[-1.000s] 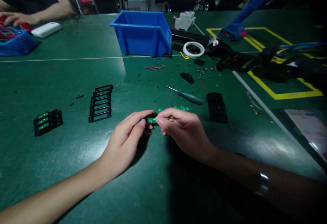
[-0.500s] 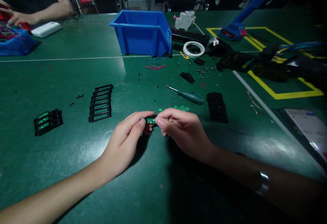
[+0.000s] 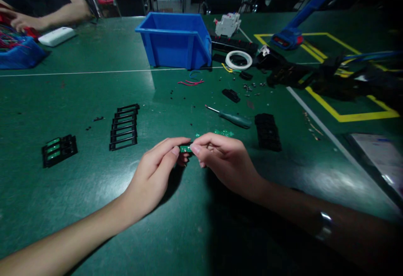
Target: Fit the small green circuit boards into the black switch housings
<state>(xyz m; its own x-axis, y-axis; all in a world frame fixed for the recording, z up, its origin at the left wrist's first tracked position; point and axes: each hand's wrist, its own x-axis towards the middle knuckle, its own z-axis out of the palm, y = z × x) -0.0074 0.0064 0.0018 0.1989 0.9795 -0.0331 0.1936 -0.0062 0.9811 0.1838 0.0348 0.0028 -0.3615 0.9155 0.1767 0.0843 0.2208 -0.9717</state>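
Green table (image 3: 63, 196), w/ a screwdriver (image 3: 234, 119) past the hands. L hand (image 3: 159, 169) & R hand (image 3: 228, 158) both pinch a small black-and-green pc (image 3: 185, 148) btwn them. It's slid a tiny bit left since a sec ago; prob. still busy w/ it.

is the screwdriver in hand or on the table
On the table: the screwdriver lies beyond the right hand; left hand and right grip a small part.

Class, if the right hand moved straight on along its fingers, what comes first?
The right hand would likely meet the small green-and-black piece at its fingertips, then the left hand, though depth is unclear.
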